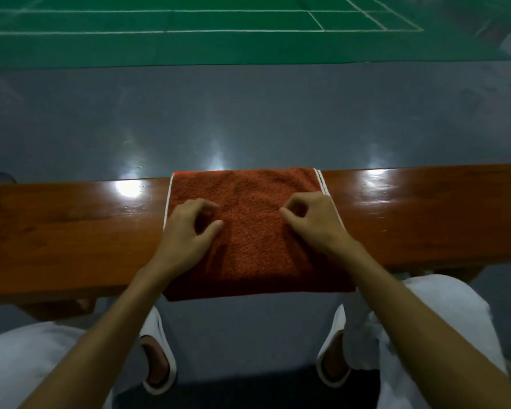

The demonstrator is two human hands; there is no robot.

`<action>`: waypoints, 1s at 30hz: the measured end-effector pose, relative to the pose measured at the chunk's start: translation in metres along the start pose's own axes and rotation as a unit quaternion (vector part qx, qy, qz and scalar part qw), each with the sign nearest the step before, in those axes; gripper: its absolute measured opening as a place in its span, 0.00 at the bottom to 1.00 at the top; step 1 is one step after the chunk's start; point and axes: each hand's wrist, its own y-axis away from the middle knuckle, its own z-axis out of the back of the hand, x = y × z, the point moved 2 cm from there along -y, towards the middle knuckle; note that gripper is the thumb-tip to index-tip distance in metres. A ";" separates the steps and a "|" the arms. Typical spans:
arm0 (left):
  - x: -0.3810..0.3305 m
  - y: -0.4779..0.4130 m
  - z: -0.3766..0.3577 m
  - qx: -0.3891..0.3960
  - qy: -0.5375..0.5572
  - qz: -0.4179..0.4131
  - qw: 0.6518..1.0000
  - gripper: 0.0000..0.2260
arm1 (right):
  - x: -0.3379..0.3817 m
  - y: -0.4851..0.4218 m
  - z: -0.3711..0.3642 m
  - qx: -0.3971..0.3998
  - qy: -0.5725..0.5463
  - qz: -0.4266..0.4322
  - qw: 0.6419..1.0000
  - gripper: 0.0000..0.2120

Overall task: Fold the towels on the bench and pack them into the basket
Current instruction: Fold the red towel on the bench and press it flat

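A folded orange-red towel with white edging lies across the wooden bench, its near edge hanging slightly over the bench front. My left hand rests on the towel's left half, fingers curled under and thumb stretched toward the middle. On the towel's right half sits my right hand, fingers curled too, fingertips touching the cloth. No fabric is visibly gathered in either hand. No basket is in view.
The glossy bench runs left to right across the view, bare wood on both sides of the towel. Beyond it lies a grey floor, then a green court with white lines. My knees in white trousers and white slippers are below.
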 end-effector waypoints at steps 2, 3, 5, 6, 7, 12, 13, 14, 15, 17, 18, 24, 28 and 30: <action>-0.006 0.001 -0.016 -0.004 -0.050 -0.042 0.998 0.19 | 0.018 0.003 -0.021 -0.015 0.036 0.058 0.998 0.07; -0.009 0.002 -0.023 0.004 -0.069 -0.050 0.996 0.22 | 0.026 0.005 -0.030 -0.014 0.049 0.083 0.995 0.10; -0.010 0.004 -0.035 0.031 -0.116 -0.053 0.991 0.26 | 0.036 0.007 -0.044 -0.003 0.060 0.120 0.991 0.18; -0.009 0.005 -0.039 0.046 -0.147 -0.053 0.987 0.28 | 0.039 0.008 -0.050 0.009 0.071 0.129 0.989 0.23; -0.007 0.007 -0.041 0.060 -0.181 -0.051 0.980 0.29 | 0.039 0.008 -0.055 0.025 0.087 0.129 0.988 0.26; 0.005 0.009 -0.036 0.084 -0.268 0.000 0.960 0.33 | 0.023 0.008 -0.064 0.098 0.215 0.066 0.970 0.36; 0.009 0.008 -0.032 0.080 -0.272 0.016 0.959 0.33 | 0.019 0.007 -0.061 0.100 0.228 0.055 0.967 0.38; 0.014 0.009 -0.028 0.075 -0.276 0.031 0.958 0.33 | 0.014 0.006 -0.057 0.100 0.236 0.041 0.966 0.38; 0.018 0.009 -0.023 0.071 -0.279 0.045 0.957 0.33 | 0.009 0.004 -0.053 0.098 0.245 0.025 0.964 0.38; 0.027 0.009 -0.015 0.066 -0.284 0.070 0.954 0.32 | -0.002 0.003 -0.044 0.087 0.260 -0.012 0.962 0.37; 0.030 0.010 -0.011 0.063 -0.284 0.081 0.953 0.32 | -0.009 0.003 -0.039 0.078 0.267 -0.032 0.960 0.36; 0.035 0.016 -0.002 0.055 -0.278 0.109 0.953 0.36 | -0.033 0.008 -0.014 0.043 0.264 -0.117 0.956 0.35; 0.030 0.026 0.001 0.049 -0.282 0.097 0.953 0.35 | -0.033 0.018 -0.014 0.029 0.274 -0.111 0.955 0.35; 0.030 0.027 0.004 0.036 -0.273 0.089 0.957 0.32 | -0.034 0.020 -0.013 0.019 0.271 -0.105 0.957 0.34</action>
